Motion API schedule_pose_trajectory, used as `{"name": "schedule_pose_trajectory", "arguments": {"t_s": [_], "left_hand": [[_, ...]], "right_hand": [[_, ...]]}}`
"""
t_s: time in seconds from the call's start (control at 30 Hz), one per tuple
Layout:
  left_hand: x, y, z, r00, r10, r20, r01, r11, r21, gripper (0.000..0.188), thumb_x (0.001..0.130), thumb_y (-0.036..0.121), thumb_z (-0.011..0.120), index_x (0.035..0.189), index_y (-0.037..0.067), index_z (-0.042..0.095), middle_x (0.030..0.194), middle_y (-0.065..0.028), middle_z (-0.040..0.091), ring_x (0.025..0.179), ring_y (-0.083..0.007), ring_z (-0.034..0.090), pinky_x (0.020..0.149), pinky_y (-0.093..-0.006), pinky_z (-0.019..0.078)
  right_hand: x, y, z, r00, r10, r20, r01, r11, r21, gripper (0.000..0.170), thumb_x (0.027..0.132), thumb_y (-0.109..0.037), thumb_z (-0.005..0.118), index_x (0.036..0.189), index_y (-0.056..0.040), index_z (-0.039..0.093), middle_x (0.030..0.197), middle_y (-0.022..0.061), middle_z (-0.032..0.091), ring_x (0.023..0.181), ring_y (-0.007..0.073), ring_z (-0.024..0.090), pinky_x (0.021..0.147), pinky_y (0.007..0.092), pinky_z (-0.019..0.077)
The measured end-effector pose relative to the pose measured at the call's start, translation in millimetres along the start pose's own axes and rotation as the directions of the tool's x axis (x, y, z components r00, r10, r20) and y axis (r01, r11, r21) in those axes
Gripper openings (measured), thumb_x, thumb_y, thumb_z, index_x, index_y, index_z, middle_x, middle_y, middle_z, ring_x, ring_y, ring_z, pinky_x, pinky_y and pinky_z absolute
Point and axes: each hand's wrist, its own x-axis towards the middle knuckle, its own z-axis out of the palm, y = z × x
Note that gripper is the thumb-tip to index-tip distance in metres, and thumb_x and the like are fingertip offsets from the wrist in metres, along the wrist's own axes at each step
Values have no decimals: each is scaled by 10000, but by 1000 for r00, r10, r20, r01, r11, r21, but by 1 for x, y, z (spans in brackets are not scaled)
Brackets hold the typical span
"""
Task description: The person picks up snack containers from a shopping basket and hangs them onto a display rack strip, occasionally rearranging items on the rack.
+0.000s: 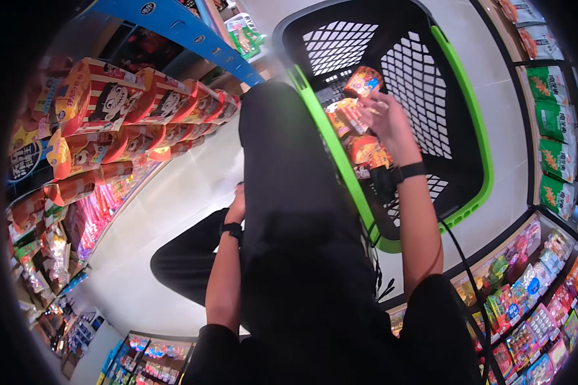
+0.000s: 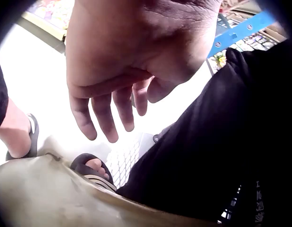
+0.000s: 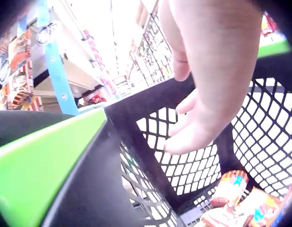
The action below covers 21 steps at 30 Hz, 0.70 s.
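Note:
In the head view a black basket with green handles (image 1: 478, 160) stands on the floor, with several red and orange snack packs (image 1: 368, 151) along its left side. The right hand (image 1: 388, 122) hangs inside the basket over the packs. In the right wrist view that hand (image 3: 207, 90) has loosely bent fingers with nothing between them, above the packs (image 3: 231, 187) and apart from them. The left hand (image 1: 237, 206) is low beside the person's leg; in the left wrist view this hand (image 2: 136, 61) hangs with relaxed, empty fingers.
Striped snack tubs (image 1: 112, 99) fill the shelf at the left, next to a blue shelf post (image 1: 192, 38). Green bags (image 1: 555, 122) line the right shelf, with colourful packets (image 1: 526, 289) below. Dark cables (image 1: 465, 256) hang near the right arm. A sandalled foot (image 2: 95, 166) rests on the floor.

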Motion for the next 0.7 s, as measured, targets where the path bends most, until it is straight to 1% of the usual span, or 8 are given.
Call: {"name": "schedule_pose_trajectory", "arguments": {"t_s": [0.13, 0.23, 0.3, 0.37, 0.5, 0.57, 0.63, 0.7], "left_hand": [[-7, 46, -7, 978, -210, -16, 208, 976, -66, 351, 940, 264, 451, 1029, -45, 591, 984, -99, 620, 886, -178, 547, 802, -329, 452], [-9, 11, -12, 973, -225, 46, 227, 972, -54, 394, 982, 293, 407, 1172, -32, 522, 1151, -98, 568, 988, -177, 547, 855, -310, 456], [-14, 49, -5, 890, -448, 83, 452, 840, -300, 396, 997, 289, 385, 1187, -32, 518, 1155, -103, 574, 1013, -182, 551, 888, -311, 450], [-14, 46, -1, 914, -400, 66, 399, 860, -318, 373, 996, 263, 387, 1194, -27, 516, 1155, -97, 576, 998, -179, 558, 871, -312, 459], [-19, 31, -1, 909, -403, 105, 414, 849, -328, 359, 996, 238, 384, 1217, -18, 503, 1166, -93, 575, 979, -178, 567, 847, -305, 471], [-14, 26, -3, 904, -408, 126, 426, 841, -334, 357, 996, 231, 382, 1230, -15, 495, 1173, -92, 573, 972, -177, 570, 837, -301, 476], [0, 24, -5, 909, -392, 141, 416, 839, -352, 357, 996, 223, 380, 1242, -11, 488, 1180, -91, 571, 965, -177, 573, 827, -297, 480], [6, 20, -11, 963, -232, 140, 258, 943, -210, 369, 991, 218, 380, 1273, -5, 462, 1196, -103, 565, 969, -188, 581, 813, -300, 493]], "right_hand": [[-1, -15, 10, 994, -37, -105, 35, 999, -20, 337, 916, -263, 488, 1160, -34, 527, 1107, 138, 563, 966, 248, 553, 862, 353, 478], [-50, -51, 47, 956, -278, 92, 283, 958, -44, 348, 937, -276, 511, 1180, -30, 550, 1142, 117, 591, 983, 225, 576, 911, 370, 459], [-86, -80, 67, 885, -424, 193, 428, 904, 24, 409, 954, -292, 463, 1226, 8, 523, 1237, 167, 568, 1138, 285, 545, 989, 407, 417], [-102, -99, 77, 795, -545, 267, 516, 838, 175, 425, 968, -290, 417, 1244, 21, 508, 1257, 209, 548, 1191, 342, 509, 1024, 454, 386], [-96, -132, 99, 695, -642, 324, 550, 765, 334, 381, 966, -276, 466, 1201, 19, 522, 1190, 185, 546, 1092, 256, 532, 972, 369, 411], [-60, -118, 115, 665, -722, 190, 731, 682, 32, 406, 961, -304, 468, 1202, 21, 506, 1190, 163, 534, 1080, 254, 516, 959, 378, 407], [16, -105, 99, 852, -520, 59, 506, 790, -345, 403, 960, -360, 463, 1159, -19, 549, 1138, 102, 565, 1000, 165, 538, 844, 324, 453], [118, -51, 25, 875, -475, 94, 473, 795, -380, 310, 931, -341, 492, 1013, -50, 561, 928, 75, 582, 870, 207, 567, 830, 346, 464]]}}
